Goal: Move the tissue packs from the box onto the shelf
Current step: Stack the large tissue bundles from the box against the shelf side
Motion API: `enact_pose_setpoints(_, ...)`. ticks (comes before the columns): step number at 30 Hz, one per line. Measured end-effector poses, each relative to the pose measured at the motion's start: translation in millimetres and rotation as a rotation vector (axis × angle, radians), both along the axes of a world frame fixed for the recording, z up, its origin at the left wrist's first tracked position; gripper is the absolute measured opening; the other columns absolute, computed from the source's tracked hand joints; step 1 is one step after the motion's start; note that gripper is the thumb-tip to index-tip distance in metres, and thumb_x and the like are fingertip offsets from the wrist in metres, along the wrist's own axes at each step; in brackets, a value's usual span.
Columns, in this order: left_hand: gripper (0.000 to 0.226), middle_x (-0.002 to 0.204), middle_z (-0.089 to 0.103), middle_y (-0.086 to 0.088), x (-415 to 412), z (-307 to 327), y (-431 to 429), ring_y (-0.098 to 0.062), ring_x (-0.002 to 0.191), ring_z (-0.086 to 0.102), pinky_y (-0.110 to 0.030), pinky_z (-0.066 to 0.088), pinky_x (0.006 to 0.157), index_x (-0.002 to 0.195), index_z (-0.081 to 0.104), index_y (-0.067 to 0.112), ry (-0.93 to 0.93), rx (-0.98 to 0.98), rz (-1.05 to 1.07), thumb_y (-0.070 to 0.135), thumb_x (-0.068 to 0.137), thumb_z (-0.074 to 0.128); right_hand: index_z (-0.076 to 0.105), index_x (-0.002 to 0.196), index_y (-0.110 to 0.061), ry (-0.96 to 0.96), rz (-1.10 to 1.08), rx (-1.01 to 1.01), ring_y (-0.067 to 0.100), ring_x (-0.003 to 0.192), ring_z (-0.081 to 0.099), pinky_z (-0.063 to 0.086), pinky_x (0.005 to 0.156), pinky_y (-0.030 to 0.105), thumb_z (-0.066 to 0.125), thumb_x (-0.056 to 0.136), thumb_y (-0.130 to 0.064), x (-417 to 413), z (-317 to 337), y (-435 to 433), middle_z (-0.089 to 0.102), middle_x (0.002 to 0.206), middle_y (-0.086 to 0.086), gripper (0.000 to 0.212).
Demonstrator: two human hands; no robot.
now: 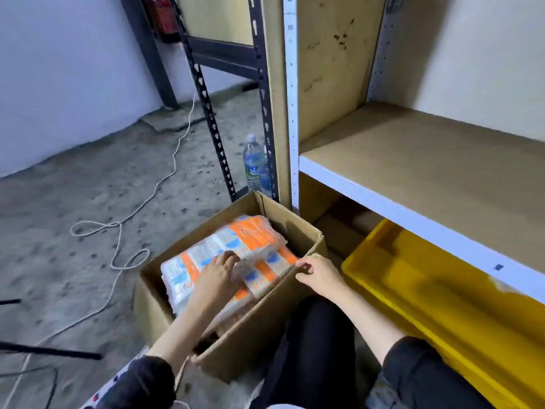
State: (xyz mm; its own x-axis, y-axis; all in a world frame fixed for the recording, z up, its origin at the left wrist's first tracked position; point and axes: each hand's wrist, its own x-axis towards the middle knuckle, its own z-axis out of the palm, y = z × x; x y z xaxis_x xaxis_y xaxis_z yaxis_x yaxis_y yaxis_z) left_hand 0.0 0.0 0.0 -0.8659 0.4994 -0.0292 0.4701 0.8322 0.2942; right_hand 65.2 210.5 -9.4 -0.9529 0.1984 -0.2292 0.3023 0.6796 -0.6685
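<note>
An open cardboard box [298,228] stands on the floor in front of me, filled with orange-and-white tissue packs. The top pack [253,236] lies tilted, its near end lifted. My left hand [216,276] is inside the box with its fingers curled on that pack's near edge. My right hand [318,274] rests on the box's right rim, fingers bent over the cardboard. The shelf [436,163] to the right is a bare wooden board with a white front rail, above and right of the box.
A yellow plastic bin [392,261] sits under the shelf, right of the box. A water bottle [255,163] stands behind the box beside a black rack post [211,113]. A white cord [129,216] loops across the concrete floor at left.
</note>
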Motion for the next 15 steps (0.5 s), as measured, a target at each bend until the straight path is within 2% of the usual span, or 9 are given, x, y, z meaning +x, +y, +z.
enact_pose_setpoints(3, 0.058, 0.149, 0.035, -0.012, -6.9, -3.9, -19.1, -0.028, 0.137, 0.036, -0.037, 0.029, 0.113, 0.139, 0.038, 0.005, 0.000, -0.110, 0.055, 0.023, 0.089, 0.060, 0.055, 0.120, -0.009, 0.004, 0.032, -0.010, 0.024, 0.112, 0.055, 0.047, 0.094, 0.031, 0.060, 0.087, -0.018, -15.4, 4.1, -22.7, 0.052, 0.127, 0.010, 0.035)
enact_pose_setpoints(7, 0.077, 0.159, 0.012, -0.009, -13.1, -19.5, -34.3, -0.023, 0.148, 0.013, -0.036, 0.011, 0.122, 0.149, 0.013, 0.008, -0.020, -0.194, 0.025, 0.034, 0.090, 0.056, 0.052, 0.123, -0.011, 0.042, 0.075, 0.036, 0.023, 0.122, 0.049, 0.045, 0.103, 0.037, 0.060, 0.086, -0.019, -33.0, 5.3, -49.2, 0.047, 0.135, 0.008, 0.038)
enact_pose_setpoints(9, 0.077, 0.160, 0.008, -0.008, -12.0, -27.4, -37.3, -0.024, 0.149, 0.009, -0.037, 0.008, 0.122, 0.150, 0.008, 0.009, 0.004, -0.207, 0.019, 0.033, 0.092, 0.053, 0.052, 0.123, -0.013, 0.050, 0.103, 0.078, 0.024, 0.124, 0.047, 0.044, 0.105, 0.041, 0.060, 0.086, -0.021, -40.5, 5.6, -59.6, 0.047, 0.137, 0.008, 0.039)
enact_pose_setpoints(12, 0.070, 0.159, 0.014, -0.010, -8.6, -39.0, -36.3, -0.029, 0.147, 0.015, -0.041, 0.015, 0.121, 0.149, 0.013, 0.008, 0.125, -0.160, 0.012, 0.023, 0.093, 0.053, 0.048, 0.127, -0.013, 0.024, 0.146, 0.164, 0.025, 0.127, 0.043, 0.041, 0.107, 0.041, 0.061, 0.086, -0.022, -49.5, 6.3, -68.3, 0.043, 0.140, 0.008, 0.044)
enact_pose_setpoints(15, 0.066, 0.160, 0.005, -0.008, -8.6, -43.7, -37.9, -0.027, 0.148, 0.007, -0.039, 0.008, 0.122, 0.150, 0.005, 0.010, 0.116, -0.160, 0.008, 0.019, 0.097, 0.044, 0.040, 0.132, -0.014, 0.004, 0.181, 0.257, 0.025, 0.131, 0.037, 0.040, 0.105, 0.041, 0.059, 0.087, -0.024, -58.6, 7.9, -77.7, 0.037, 0.142, 0.007, 0.051)
